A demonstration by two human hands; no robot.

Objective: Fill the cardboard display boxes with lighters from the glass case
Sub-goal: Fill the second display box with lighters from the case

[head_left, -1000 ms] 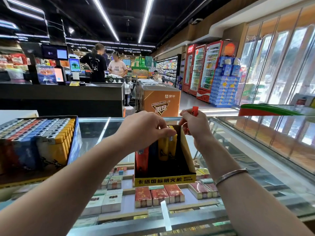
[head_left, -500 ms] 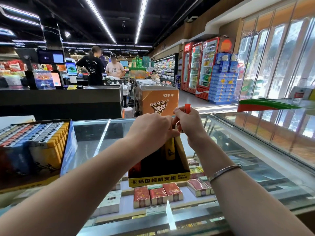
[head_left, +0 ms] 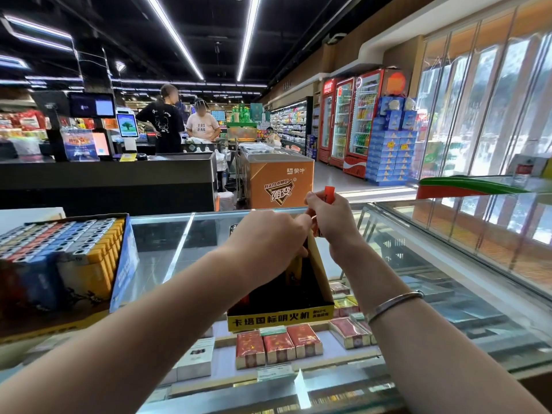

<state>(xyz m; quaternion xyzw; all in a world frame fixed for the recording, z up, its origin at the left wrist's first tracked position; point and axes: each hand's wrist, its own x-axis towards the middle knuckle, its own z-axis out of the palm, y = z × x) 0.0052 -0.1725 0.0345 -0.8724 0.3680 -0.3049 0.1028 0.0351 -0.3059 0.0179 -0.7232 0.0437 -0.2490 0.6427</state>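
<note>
A small cardboard display box (head_left: 280, 319) with a yellow front strip stands on the glass case (head_left: 403, 264). It holds a few yellow and red lighters (head_left: 294, 271), mostly hidden by my left hand. My left hand (head_left: 268, 243) hovers over the box with fingers pinched together at its back rim; what it grips is hidden. My right hand (head_left: 331, 222) is closed on a red lighter (head_left: 329, 194) just behind the box's right wall. A second, full box of blue, yellow and red lighters (head_left: 65, 252) sits at the left.
Cigarette packs (head_left: 277, 346) lie under the glass. A black checkout counter (head_left: 107, 180) with screens stands behind, with two people beyond it. An orange freezer (head_left: 276, 180) and drink fridges (head_left: 349, 124) are farther back. A second glass case (head_left: 493, 228) runs to the right.
Both hands have drawn closer together over the small box's back rim. My left hand now covers more of the lighters inside. The red lighter stays in my right hand.
</note>
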